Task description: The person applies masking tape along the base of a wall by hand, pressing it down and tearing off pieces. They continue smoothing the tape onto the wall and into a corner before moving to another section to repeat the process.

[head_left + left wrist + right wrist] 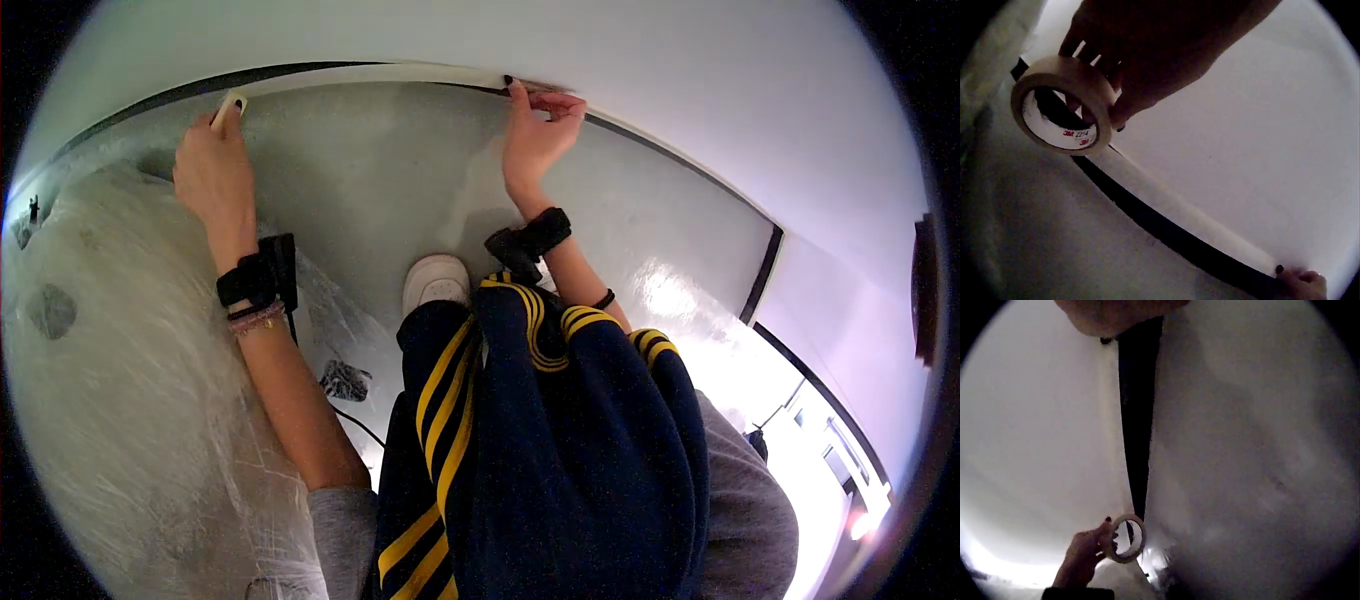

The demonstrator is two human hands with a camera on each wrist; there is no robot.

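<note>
My left hand (215, 175) grips a roll of masking tape (1041, 72) by its side, thumb on the outer face and fingertips inside the core. The core is white with red and dark print. From the roll a pale strip of tape (1179, 215) stretches along the foot of the white wall, beside a black band (1147, 220). At the strip's other end, my right hand (540, 140) presses with its straight thumb against the tape at the wall. Its other fingers are loosely bent and apart from the thumb. In the right wrist view only part of this hand (1122, 315) shows.
Crumpled clear plastic sheeting (130, 380) covers a bulky shape on the left. The grey floor (370, 150) meets the white wall (620, 50) in front. A white shoe (436, 282) stands between the arms. A dark vertical edge (767, 268) marks the wall's corner at right.
</note>
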